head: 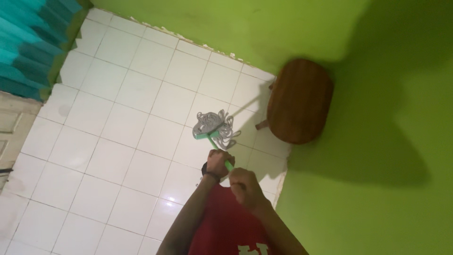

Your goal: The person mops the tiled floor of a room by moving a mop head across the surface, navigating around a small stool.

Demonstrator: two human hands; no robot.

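Biggest thing here is the green wall (377,141), bright lime, wrapping around a corner of the room, with a big shadow thrown across it. Then the floor (118,141), white square tiles, kinda glossy with a bit of glare near the bottom. Top left there's a teal curtain (28,42) hanging in folds, and below it a pale door (12,137) at the frame edge.

Next down in size: a brown wooden stool (298,100), rounded seat, tucked right against the wall in the corner, one leg showing underneath on the tiles.

The person's red shirt (226,226) fills the bottom middle, both arms reaching forward.

Then the mop (214,127): grey stringy head on a green base, sitting flat on the tiles just left of the stool, near it but not touching. Its green handle runs back toward the person.

Left hand (218,163) is wrapped shut around the handle further down toward the head, dark band on that wrist. Right hand (244,185) is closed around the handle higher up, nearer the body. Both grips are pressed tight on the handle, with the two hands just beside each other.
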